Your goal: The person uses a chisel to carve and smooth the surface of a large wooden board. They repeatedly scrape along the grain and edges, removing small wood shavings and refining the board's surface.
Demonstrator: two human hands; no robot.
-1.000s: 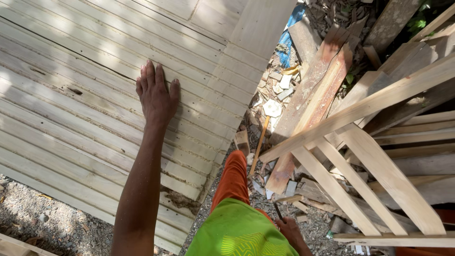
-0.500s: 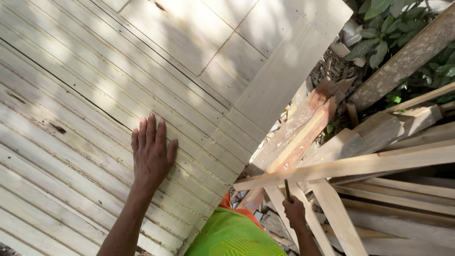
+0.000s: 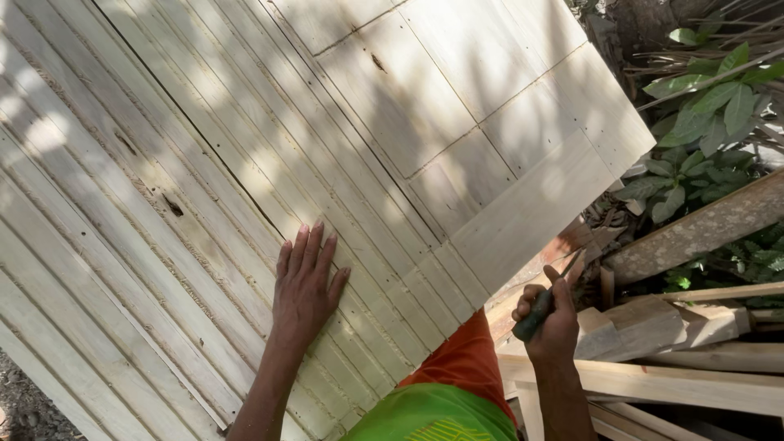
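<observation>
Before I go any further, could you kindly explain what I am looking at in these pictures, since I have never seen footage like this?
There is no machine here: a person wears a camera on the head, so the view looks down over their own arms. The left hand lies flat, fingers spread, on a large panel of pale wooden slats that fills most of the picture. The right hand is closed around a slim tool with a dark green handle; its thin metal end points up toward the panel's edge. To the right lie loose timber pieces and a rough beam, with green leaves behind. The orange and green at the bottom are the person's clothes.
</observation>
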